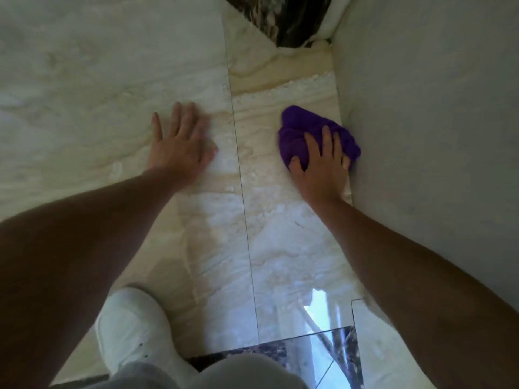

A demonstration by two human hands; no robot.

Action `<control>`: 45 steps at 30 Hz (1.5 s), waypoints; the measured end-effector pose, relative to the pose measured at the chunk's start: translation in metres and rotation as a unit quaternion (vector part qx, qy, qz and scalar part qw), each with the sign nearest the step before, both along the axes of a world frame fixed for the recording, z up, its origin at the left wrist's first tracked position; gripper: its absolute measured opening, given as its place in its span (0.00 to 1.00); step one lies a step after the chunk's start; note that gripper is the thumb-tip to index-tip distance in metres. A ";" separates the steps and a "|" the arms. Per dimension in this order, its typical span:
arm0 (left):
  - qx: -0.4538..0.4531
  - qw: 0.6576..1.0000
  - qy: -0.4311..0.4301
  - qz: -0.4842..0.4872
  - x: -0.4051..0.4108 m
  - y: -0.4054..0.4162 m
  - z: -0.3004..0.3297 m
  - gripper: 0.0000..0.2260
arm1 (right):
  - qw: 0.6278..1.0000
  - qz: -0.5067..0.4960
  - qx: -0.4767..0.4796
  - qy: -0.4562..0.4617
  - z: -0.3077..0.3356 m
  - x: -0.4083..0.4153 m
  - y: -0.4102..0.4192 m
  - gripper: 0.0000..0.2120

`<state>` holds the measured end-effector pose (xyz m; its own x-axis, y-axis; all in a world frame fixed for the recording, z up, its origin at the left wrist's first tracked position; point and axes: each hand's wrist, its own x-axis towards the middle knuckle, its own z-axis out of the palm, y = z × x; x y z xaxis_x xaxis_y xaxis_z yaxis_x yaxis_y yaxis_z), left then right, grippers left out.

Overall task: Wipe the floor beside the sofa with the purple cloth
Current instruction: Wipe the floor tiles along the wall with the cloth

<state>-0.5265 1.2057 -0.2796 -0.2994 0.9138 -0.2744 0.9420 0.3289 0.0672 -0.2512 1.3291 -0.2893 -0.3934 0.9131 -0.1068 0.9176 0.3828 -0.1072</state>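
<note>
The cloth (pixel 297 127) lies on the floor (pixel 280 234), touching the sofa (pixel 435 108) on its right, with the right hand (pixel 323 169) pressed on its near part. Left of it, well apart, the left hand (pixel 179 147) rests flat on the floor.

The scene is softly and rather dimly lit. A bright bluish glare is reflected on the glossy floor (pixel 317 301) at near right. The near forearms (pixel 70 248) are shaded dark. Detail is smeared throughout, and lines are bent toward the edges.
</note>
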 end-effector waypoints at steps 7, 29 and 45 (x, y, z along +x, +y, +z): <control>0.000 0.998 -0.021 0.059 -0.040 0.033 -0.010 0.35 | 0.999 0.002 -0.027 -0.026 0.005 -0.056 0.079 0.31; 0.077 0.993 -0.032 0.088 -0.044 0.030 -0.029 0.33 | 0.972 0.203 -0.093 -0.069 0.029 -0.295 0.158 0.30; 0.082 0.992 -0.027 0.090 -0.047 0.028 -0.032 0.33 | 0.966 0.258 0.005 0.004 0.020 -0.126 0.147 0.19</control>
